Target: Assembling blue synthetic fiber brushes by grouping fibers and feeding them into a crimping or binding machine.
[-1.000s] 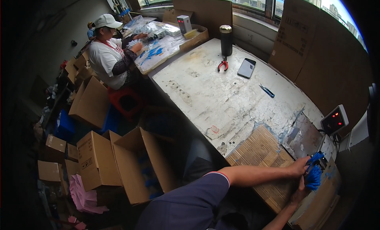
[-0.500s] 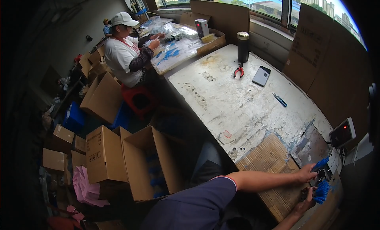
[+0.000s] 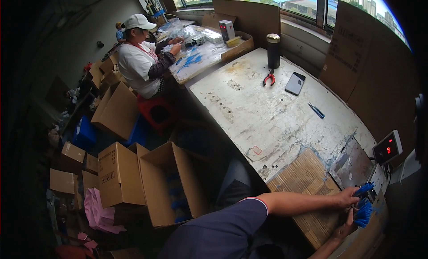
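Note:
Both my hands are at the right end of the worktable, close together. My left hand (image 3: 347,198) has its fingers closed on a small bunch of thin blue strips (image 3: 365,188) that sticks out past the fingertips. Just below it, my right hand (image 3: 344,227) grips a larger bunch of blue strips (image 3: 363,213), its ends fanned out. The exact kind of these strips is too small to tell. Beneath my forearms lies a ridged brown cardboard sheet (image 3: 307,174). A small display (image 3: 387,147) with red lit digits stands beyond my hands.
A dark bottle (image 3: 273,53), red-handled pliers (image 3: 269,79), a phone (image 3: 295,83) and small snips (image 3: 316,110) lie or stand on the white table (image 3: 249,120). Open cardboard boxes (image 3: 154,192) fill the floor at left. A co-worker (image 3: 140,58) sits at the table behind.
My hands have drawn slightly closer together, and the dark end of the right bunch is now hidden. More red digits show on the display. The view has shifted a little.

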`<state>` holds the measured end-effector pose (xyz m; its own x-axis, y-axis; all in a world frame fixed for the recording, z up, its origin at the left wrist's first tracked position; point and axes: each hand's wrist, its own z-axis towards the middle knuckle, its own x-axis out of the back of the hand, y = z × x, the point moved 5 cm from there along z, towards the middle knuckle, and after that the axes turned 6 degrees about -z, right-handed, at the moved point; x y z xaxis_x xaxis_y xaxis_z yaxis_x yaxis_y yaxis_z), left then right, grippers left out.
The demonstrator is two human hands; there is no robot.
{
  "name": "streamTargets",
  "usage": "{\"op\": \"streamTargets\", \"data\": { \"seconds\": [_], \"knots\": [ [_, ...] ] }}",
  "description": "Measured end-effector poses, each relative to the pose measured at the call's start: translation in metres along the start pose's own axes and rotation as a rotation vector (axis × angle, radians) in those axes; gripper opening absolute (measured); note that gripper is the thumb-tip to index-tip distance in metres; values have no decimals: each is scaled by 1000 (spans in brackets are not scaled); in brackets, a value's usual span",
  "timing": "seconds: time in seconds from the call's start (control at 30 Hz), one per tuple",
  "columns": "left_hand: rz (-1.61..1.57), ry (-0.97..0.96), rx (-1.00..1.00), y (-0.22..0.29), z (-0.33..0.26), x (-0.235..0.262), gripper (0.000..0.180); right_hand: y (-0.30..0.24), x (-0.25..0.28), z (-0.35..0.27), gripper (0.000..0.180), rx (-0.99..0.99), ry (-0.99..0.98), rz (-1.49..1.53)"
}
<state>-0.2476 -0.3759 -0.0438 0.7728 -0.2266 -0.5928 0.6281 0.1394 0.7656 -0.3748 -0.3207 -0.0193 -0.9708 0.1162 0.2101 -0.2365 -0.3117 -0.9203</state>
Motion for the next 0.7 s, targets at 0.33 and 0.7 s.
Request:
{"op": "streamTargets", "data": {
  "seconds": [0.33,0.7],
  "knots": [
    [433,292,-164,55,-7,22,18,5,8,-2,17,-317,329,240],
    [352,385,-136,32,6,29,12,10,22,20,9,-424,308,364]
  ]
}}
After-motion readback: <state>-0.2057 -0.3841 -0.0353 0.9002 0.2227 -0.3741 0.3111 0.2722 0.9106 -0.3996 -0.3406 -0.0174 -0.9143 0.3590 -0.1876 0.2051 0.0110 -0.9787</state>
